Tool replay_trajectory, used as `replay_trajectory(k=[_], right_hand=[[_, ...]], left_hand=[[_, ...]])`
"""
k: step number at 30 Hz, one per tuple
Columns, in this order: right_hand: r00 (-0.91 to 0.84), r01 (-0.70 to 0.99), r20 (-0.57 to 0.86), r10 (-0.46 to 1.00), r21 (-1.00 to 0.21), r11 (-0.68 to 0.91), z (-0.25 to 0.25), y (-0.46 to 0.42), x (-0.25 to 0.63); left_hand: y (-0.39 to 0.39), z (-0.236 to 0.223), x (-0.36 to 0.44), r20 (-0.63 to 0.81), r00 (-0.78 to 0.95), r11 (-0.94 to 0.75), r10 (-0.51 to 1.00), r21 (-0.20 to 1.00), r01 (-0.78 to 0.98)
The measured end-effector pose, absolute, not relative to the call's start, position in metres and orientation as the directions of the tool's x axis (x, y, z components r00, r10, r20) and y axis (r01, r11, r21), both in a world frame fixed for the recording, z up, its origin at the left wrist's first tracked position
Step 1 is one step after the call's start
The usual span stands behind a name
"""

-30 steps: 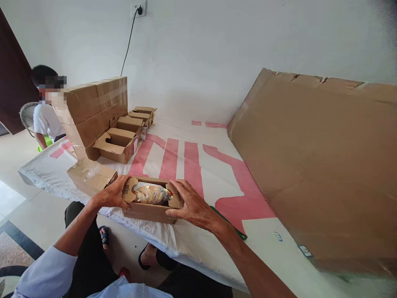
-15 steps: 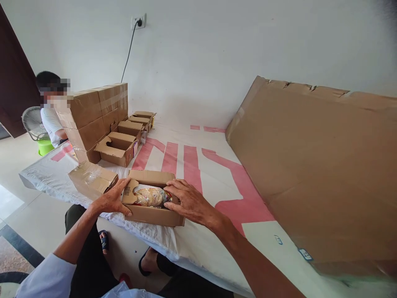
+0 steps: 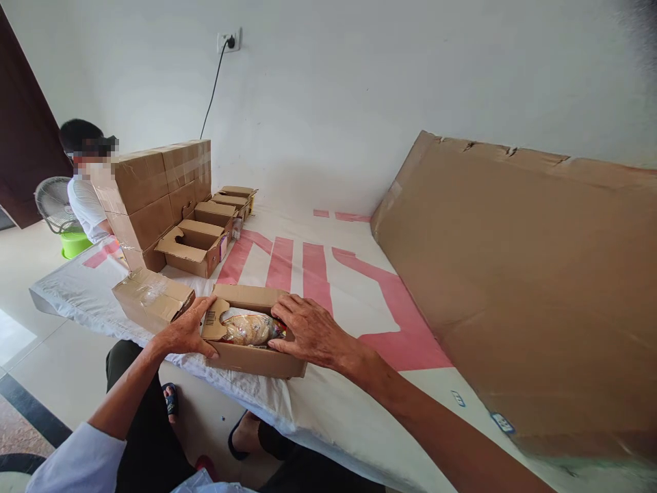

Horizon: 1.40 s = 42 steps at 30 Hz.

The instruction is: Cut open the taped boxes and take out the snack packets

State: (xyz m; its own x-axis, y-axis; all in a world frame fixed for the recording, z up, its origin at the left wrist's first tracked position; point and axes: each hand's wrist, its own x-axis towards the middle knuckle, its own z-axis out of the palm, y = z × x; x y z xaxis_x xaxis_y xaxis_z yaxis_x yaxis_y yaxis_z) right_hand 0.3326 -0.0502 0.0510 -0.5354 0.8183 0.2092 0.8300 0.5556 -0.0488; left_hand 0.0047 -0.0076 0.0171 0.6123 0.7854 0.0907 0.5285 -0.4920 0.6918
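Observation:
A small brown cardboard box sits near the front edge of a white sheet with pink stripes. Its top flaps stand partly open and a clear packet of pale food shows inside. My left hand rests against the box's left end, fingers stretched along the barcoded flap. My right hand lies flat on the right flap, fingers spread over it.
A taped cardboard piece lies just left of the box. Farther back stand stacked large cartons and a row of small open boxes. A big cardboard sheet leans at the right. Another person sits by a fan.
The far flap of the box has come up and lies open. My right hand has slid onto the right flap; the left hand has shifted slightly along the left end.

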Motion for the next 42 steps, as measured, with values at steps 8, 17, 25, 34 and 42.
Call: replay_trajectory(k=[8, 17, 25, 34, 42], right_hand=[[-0.409, 0.847, 0.280, 0.869, -0.237, 0.475, 0.067, -0.063, 0.377], [-0.399, 0.866, 0.357, 0.844, -0.155, 0.475, 0.008, -0.078, 0.390], [-0.433, 0.850, 0.254, 0.865, -0.205, 0.486, 0.025, -0.065, 0.341], [-0.404, 0.887, 0.142, 0.903, -0.181, 0.426, 0.026, -0.056, 0.337], [-0.384, 0.780, 0.250, 0.889, -0.427, 0.457, 0.033, -0.056, 0.331]], left_hand=[[-0.008, 0.014, 0.004, 0.081, 0.606, -0.474, 0.791, 0.707, 0.524], [-0.014, 0.012, 0.006, 0.106, 0.593, -0.466, 0.798, 0.733, 0.496], [-0.020, 0.007, 0.007, 0.097, 0.562, -0.418, 0.821, 0.772, 0.479], [-0.023, 0.006, 0.007, 0.100, 0.564, -0.403, 0.820, 0.800, 0.444], [-0.020, 0.005, 0.009, 0.111, 0.569, -0.418, 0.815, 0.793, 0.443]])
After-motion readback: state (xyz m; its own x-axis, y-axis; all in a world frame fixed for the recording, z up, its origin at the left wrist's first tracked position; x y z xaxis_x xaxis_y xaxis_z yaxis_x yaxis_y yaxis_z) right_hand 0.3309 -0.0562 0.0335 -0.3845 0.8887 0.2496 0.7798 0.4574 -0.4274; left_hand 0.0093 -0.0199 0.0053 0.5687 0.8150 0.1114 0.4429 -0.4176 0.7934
